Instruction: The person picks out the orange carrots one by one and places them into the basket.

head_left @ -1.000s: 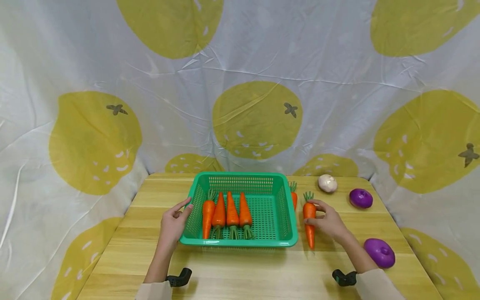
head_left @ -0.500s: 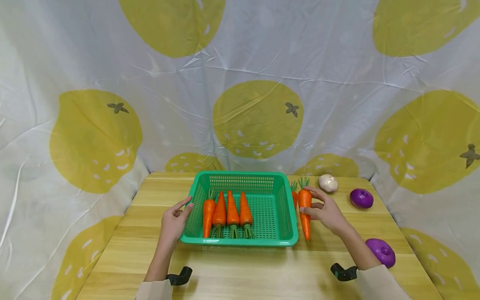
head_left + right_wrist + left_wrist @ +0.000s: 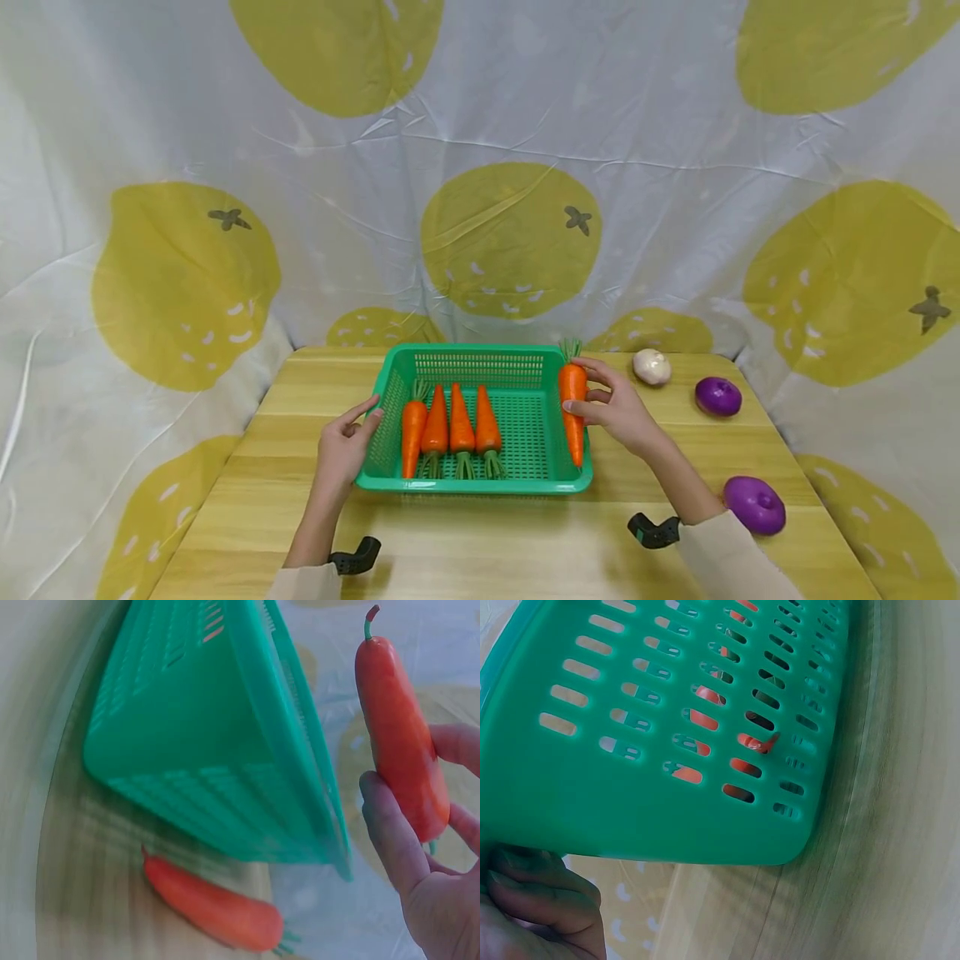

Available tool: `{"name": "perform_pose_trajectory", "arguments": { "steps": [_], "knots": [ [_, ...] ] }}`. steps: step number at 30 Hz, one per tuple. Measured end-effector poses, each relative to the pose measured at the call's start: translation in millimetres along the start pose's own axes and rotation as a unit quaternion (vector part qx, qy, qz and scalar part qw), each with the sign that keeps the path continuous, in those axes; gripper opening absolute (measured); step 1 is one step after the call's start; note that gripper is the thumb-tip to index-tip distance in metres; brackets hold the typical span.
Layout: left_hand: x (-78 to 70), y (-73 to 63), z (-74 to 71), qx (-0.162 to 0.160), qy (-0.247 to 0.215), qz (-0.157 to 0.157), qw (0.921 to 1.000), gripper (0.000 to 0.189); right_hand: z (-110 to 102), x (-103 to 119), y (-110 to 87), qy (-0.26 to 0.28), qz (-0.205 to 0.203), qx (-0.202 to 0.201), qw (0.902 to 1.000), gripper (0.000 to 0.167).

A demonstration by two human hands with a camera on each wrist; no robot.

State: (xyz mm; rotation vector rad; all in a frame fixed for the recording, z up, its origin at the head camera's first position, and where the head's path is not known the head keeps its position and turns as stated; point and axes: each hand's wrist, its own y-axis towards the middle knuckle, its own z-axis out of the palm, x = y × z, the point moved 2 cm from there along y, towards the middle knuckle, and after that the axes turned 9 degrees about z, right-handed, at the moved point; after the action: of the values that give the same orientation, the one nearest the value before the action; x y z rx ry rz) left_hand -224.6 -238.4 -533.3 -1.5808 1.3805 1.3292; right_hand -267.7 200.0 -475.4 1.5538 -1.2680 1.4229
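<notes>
My right hand [image 3: 618,412] pinches an orange carrot [image 3: 573,390] with green stems, held over the right rim of the green plastic basket [image 3: 487,487]. In the right wrist view that carrot [image 3: 401,731] is raised above the basket's edge, between thumb and fingers. My left hand [image 3: 343,446] grips the basket's left rim; the left wrist view shows its curled fingers at the edge. Several carrots [image 3: 460,425] lie side by side in the basket's left half, one with its stems pointing away. Another carrot [image 3: 214,906] lies on the table beside the basket, hidden in the head view.
A white garlic bulb [image 3: 652,367] sits at the table's back right. Two purple onions [image 3: 718,397] lie along the right side, one nearer me by the right forearm. A lemon-print cloth [image 3: 510,242] hangs behind the wooden table [image 3: 480,542].
My right hand has lifted the carrot from the table on the right and carried it left over the basket's rim. The left hand stays on the basket.
</notes>
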Motion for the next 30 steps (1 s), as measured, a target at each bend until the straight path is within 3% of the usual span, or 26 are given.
{"name": "perform_pose_trajectory", "arguments": {
  "steps": [6, 21, 30],
  "knots": [
    [1.0, 1.4, -0.2, 0.001, 0.007, 0.003, 1.0, 0.04, 19, 7, 10.1, 0.004, 0.0, 0.011, 0.9999, 0.077],
    [0.7, -1.7, 0.9, 0.001, 0.011, -0.006, 0.9999, 0.039, 66, -3, 29.3, -0.022, -0.005, 0.014, 0.9996, 0.075],
    [-0.2, -1.0, -0.3, 0.0, 0.005, 0.0, 1.0, 0.039, 83, -13, 41.3, -0.043, 0.015, -0.01, 0.9989, 0.073]
  ]
}}
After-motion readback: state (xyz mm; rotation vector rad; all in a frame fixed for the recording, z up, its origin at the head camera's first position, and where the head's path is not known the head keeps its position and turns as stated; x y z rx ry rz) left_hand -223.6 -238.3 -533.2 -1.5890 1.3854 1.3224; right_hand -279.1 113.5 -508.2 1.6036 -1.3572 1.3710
